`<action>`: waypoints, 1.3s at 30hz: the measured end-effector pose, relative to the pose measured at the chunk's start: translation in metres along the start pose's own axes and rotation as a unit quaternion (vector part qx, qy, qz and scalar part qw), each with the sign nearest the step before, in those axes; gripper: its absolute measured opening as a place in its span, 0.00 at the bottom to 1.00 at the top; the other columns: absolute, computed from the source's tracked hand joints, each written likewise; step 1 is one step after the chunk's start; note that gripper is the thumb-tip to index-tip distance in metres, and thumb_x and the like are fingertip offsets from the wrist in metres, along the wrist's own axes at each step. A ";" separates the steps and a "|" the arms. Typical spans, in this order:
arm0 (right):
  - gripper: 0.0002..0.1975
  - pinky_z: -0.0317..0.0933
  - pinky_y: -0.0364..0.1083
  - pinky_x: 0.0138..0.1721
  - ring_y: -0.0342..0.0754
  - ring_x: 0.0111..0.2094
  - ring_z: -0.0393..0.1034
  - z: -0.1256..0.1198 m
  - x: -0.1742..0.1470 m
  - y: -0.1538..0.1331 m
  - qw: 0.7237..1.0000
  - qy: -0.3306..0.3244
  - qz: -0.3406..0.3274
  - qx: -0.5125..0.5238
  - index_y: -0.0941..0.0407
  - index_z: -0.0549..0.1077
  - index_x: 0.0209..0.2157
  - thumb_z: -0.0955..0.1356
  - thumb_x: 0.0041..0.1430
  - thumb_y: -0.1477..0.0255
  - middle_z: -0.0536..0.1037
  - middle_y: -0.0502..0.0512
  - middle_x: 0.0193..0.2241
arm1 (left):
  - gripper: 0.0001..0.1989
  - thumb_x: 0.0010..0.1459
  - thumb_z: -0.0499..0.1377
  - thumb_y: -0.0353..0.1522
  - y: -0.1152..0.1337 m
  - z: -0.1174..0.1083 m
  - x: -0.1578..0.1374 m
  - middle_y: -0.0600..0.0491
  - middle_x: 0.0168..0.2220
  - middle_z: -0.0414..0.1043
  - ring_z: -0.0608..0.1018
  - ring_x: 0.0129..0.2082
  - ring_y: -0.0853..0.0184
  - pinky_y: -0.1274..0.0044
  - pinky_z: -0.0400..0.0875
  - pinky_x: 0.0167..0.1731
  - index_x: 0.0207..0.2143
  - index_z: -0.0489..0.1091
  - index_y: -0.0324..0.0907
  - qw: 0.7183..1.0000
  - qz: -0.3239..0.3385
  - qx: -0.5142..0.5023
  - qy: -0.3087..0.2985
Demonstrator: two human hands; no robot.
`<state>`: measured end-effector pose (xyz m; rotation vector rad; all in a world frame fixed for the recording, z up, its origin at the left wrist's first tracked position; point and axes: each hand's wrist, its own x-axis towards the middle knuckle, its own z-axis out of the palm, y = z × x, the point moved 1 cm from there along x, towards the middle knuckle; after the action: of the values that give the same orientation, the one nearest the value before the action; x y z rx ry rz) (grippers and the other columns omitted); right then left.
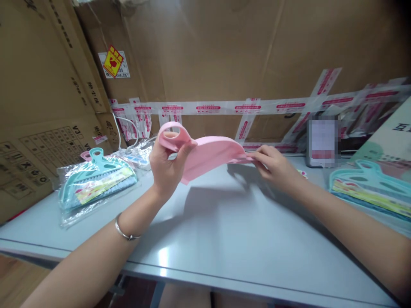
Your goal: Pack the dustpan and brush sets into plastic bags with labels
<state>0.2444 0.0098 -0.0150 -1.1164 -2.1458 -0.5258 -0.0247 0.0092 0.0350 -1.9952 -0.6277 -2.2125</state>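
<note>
A pink dustpan (pixel 212 156) is held up above the table, its curved side upward and its shadow falling below. My left hand (pixel 168 164) is closed around its handle, with the looped end showing above the fingers and the thumb pressed on top. At the opposite end, my right hand (pixel 272 164) pinches a narrow pink part between thumb and fingers. Whether that part is a separate piece I cannot tell. No bristles show on the pink item from this angle.
Teal dustpan-and-brush sets lie at the left (pixel 99 179) in clear plastic and at the right (pixel 372 188). A phone-like device (pixel 323 141) stands at the back. Large cardboard boxes (pixel 205 51) wall off the grey table (pixel 231 248). A white cable and power strip (pixel 136 159) lie back left.
</note>
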 end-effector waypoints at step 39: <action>0.11 0.60 0.47 0.33 0.49 0.32 0.68 -0.010 0.004 -0.063 0.923 -0.028 0.266 0.278 0.54 0.72 0.32 0.66 0.54 0.61 0.76 0.52 0.31 | 0.23 0.56 0.49 0.50 -0.012 0.014 -0.032 0.49 0.30 0.75 0.75 0.32 0.62 0.75 0.67 0.28 0.27 0.73 0.43 0.796 -0.424 -0.077 -0.425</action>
<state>0.1941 -0.0291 -0.0079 -1.2991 -1.7487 0.3498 -0.0112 0.0192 0.0014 -3.2509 -1.7681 -1.4652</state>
